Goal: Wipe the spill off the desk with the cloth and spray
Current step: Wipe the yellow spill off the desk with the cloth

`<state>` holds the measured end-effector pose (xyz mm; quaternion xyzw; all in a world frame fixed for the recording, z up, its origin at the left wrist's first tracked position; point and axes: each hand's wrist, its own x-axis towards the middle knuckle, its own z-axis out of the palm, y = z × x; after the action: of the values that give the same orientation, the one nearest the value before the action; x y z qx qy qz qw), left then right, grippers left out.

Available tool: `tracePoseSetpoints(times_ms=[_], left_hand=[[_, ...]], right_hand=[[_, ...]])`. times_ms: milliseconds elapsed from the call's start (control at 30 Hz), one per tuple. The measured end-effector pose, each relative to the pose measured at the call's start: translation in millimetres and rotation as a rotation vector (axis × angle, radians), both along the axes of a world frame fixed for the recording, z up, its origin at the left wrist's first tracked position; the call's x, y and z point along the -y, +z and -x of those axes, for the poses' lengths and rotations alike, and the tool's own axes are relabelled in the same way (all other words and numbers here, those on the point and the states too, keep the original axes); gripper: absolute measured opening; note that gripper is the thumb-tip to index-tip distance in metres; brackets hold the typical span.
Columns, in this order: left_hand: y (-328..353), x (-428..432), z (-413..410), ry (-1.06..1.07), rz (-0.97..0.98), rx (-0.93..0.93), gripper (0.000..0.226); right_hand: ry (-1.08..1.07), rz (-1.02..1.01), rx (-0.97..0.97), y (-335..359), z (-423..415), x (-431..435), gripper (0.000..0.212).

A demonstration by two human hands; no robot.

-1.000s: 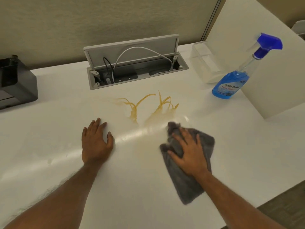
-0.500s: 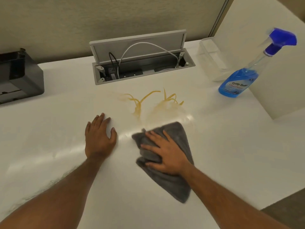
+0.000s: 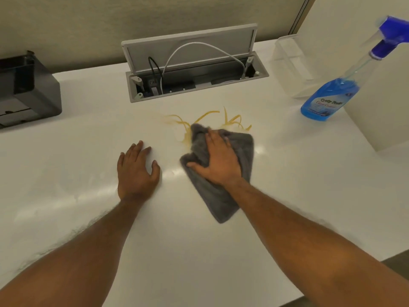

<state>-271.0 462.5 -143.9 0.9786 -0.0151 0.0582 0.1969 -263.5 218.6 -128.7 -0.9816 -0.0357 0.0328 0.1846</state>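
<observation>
A yellow-orange streaky spill (image 3: pixel 208 117) lies on the white desk (image 3: pixel 287 196), just in front of the cable box. My right hand (image 3: pixel 218 158) presses flat on a grey cloth (image 3: pixel 241 149), whose far edge covers the near part of the spill. My left hand (image 3: pixel 136 169) rests flat on the desk to the left of the cloth, fingers spread, holding nothing. A spray bottle (image 3: pixel 329 98) with blue liquid and a blue trigger stands at the right, apart from both hands.
An open cable box (image 3: pixel 194 85) with a raised lid and cords is set into the desk behind the spill. A dark grey device (image 3: pixel 26 91) sits at the far left. A clear plastic tray (image 3: pixel 292 63) and a white partition (image 3: pixel 376 96) stand at the right.
My right hand swept the cloth left, then pushed it away from me onto the near part of the spill. My left hand stayed flat in place.
</observation>
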Motion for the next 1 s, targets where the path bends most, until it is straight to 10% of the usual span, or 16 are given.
tracePoseSetpoints(times_ms=[167, 533, 900, 1000], left_hand=[[2.5, -0.2, 0.2, -0.007, -0.002, 0.009, 0.055], [2.0, 2.0, 0.7, 0.006, 0.000, 0.006, 0.052], [10.1, -4.0, 4.5, -0.006, 0.272, 0.026, 0.058], [8.3, -3.6, 4.2, -0.007, 0.258, 0.022, 0.058]], right_hand=[[0.364, -0.058, 0.045, 0.6, 89.9, -6.9, 0.096], [-0.151, 0.221, -0.055, 1.2, 46.3, 46.7, 0.106], [0.378, -0.016, 0.041, -9.0, 77.1, -24.9, 0.101], [0.228, 0.043, 0.066, -8.1, 79.9, 28.0, 0.095]])
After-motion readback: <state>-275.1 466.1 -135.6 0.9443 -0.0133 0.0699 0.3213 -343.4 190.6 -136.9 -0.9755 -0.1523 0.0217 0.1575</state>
